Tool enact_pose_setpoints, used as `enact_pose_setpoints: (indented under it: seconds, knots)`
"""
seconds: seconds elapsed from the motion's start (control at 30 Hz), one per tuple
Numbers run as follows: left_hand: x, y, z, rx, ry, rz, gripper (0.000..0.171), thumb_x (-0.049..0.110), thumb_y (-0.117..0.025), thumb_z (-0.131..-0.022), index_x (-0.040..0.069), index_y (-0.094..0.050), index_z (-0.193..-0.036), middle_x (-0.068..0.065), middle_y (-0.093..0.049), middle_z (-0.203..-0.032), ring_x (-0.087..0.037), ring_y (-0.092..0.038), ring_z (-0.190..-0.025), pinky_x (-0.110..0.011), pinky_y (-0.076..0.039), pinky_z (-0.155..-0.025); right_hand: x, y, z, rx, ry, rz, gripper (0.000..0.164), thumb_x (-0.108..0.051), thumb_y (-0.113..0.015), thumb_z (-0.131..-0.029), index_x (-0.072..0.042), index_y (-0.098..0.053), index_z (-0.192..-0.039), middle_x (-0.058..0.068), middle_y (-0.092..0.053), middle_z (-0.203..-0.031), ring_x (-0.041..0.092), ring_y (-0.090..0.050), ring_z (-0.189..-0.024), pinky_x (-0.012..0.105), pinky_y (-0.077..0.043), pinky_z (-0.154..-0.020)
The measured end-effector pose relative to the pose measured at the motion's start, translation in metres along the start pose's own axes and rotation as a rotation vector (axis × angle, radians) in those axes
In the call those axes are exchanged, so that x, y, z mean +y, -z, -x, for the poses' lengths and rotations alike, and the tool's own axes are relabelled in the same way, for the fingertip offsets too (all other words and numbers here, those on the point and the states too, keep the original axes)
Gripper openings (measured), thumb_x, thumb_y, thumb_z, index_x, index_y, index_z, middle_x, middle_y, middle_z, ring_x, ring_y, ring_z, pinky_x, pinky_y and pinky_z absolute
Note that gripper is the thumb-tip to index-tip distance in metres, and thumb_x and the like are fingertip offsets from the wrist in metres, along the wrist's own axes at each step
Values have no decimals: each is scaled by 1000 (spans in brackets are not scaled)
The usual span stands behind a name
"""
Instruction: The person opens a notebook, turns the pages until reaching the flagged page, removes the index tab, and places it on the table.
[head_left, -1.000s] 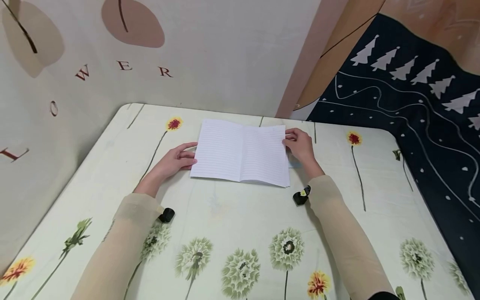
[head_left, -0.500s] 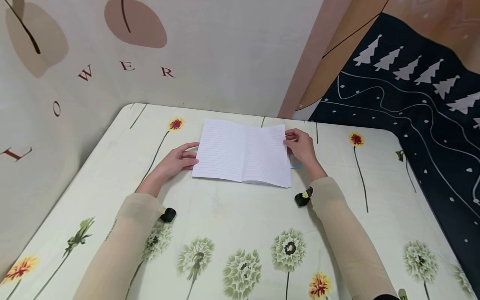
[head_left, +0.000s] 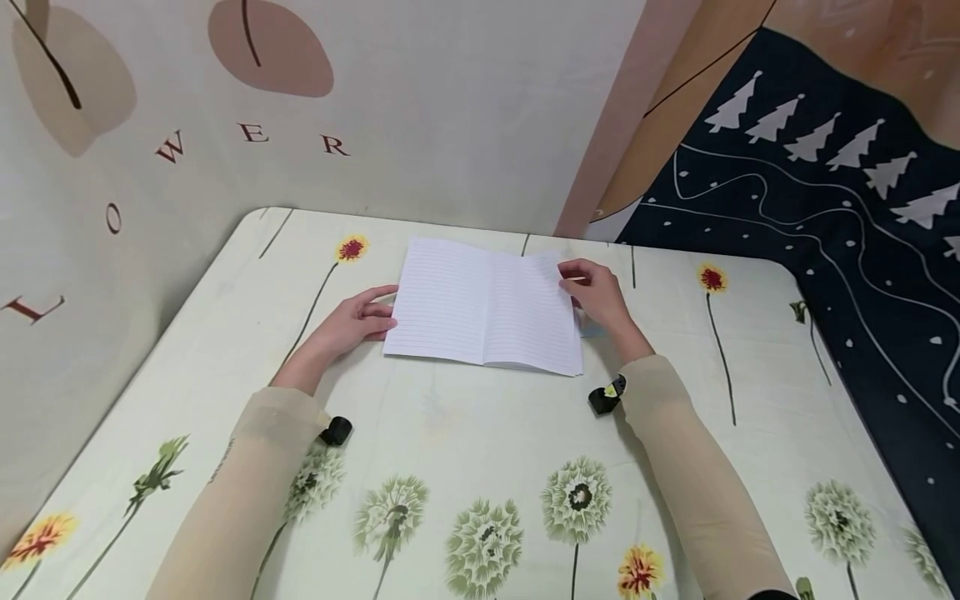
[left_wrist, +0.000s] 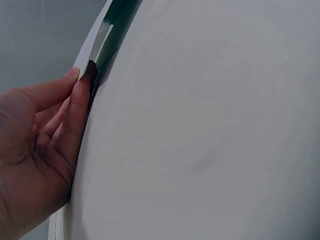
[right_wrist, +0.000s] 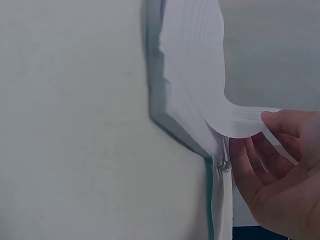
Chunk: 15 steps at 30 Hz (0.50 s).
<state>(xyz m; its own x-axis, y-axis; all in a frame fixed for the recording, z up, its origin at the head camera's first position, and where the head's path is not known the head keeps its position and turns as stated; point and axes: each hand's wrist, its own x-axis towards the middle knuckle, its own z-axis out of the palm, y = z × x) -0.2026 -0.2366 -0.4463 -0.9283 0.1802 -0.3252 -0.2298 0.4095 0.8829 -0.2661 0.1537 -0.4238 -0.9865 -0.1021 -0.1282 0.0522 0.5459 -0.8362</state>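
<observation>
An open notebook [head_left: 442, 308] with ruled white pages lies towards the back of the table. My left hand [head_left: 348, 323] pinches its left edge. In the left wrist view the thumb is on the pages and a finger lies under the dark green, glossy cover [left_wrist: 120, 30]. At the right edge, my right hand [head_left: 597, 293] pinches the upper part of a page. The right wrist view shows this lined page [right_wrist: 240, 120] curling up between thumb and fingers, apart from the stack of sheets [right_wrist: 187, 100] beneath.
A cloth printed with flowers covers the table [head_left: 420, 433]. Behind it hangs a pale curtain [head_left: 465, 117] with printed letters; a dark cloth [head_left: 750, 200] with white trees hangs at the right. Small black cameras [head_left: 337, 430] sit at both wrists.
My right hand has shifted slightly left and inward over the notebook, and the page's right edge now bends at its fingers. The left hand keeps its place on the left edge.
</observation>
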Motion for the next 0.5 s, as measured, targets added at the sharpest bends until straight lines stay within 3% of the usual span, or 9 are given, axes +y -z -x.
enact_pose_setpoints:
  seconds: [0.23,0.5]
  knots:
    - [0,0,-1,-1,0,-2,65,9,-57,-101,21,-30,-158,-23,-57,-139,0,-63,-95,-15,-56,-81,-2,-1,1,-22,8,11,35,-16,-58,-102,-10,-59,-137,13,-60,-137,30,-59,-120,41,-55,-96]
    - [1,0,0,-1,-3,-10,64,9,-57,-101,20,-30,-158,-23,-57,-139,-1,-63,-96,-15,-56,-81,-4,-3,2,-46,32,-12,33,-20,-58,-102,-11,-62,-134,11,-61,-135,28,-59,-116,24,-52,-81]
